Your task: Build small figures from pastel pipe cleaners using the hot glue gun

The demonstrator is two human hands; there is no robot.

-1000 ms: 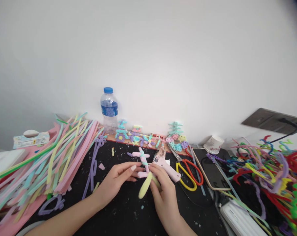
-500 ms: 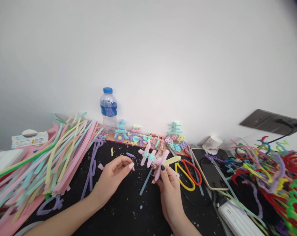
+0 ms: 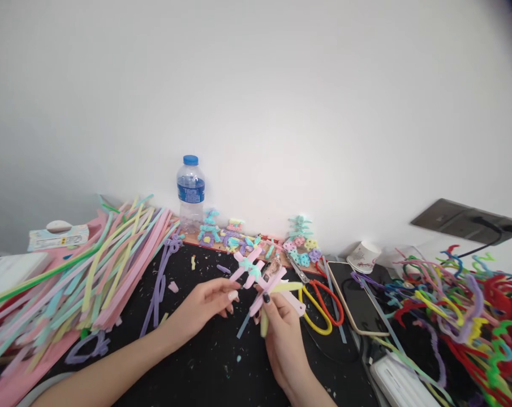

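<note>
My right hand [image 3: 283,328] pinches a pipe-cleaner figure between thumb and fingers. Crossed fuzzy pink strips [image 3: 267,294] with pale yellow ends make up the part at my thumb. Farther out, pink arms are bound by a mint twist [image 3: 250,268]. My left hand [image 3: 211,304] is just left of the figure, its fingers loosely curled and its thumb and fingertips slightly apart. No object shows in it, and I cannot tell whether a fingertip touches the pink arm. A flat pink piece with a small hole [image 3: 295,302] shows behind my right hand.
Scissors [image 3: 323,308] with red and yellow handles lie at right, beside a phone [image 3: 360,299]. Pastel pipe cleaners [image 3: 124,260] are heaped left, tangled bright ones [image 3: 468,305] right. A bottle [image 3: 191,192], finished fuzzy shapes [image 3: 300,226] and a paper cup [image 3: 364,256] line the wall.
The figure has tilted and turned in my right hand, its mint-bound end rising and shifting slightly left. My left hand has moved right, nearer to it, and its fingers have loosened.
</note>
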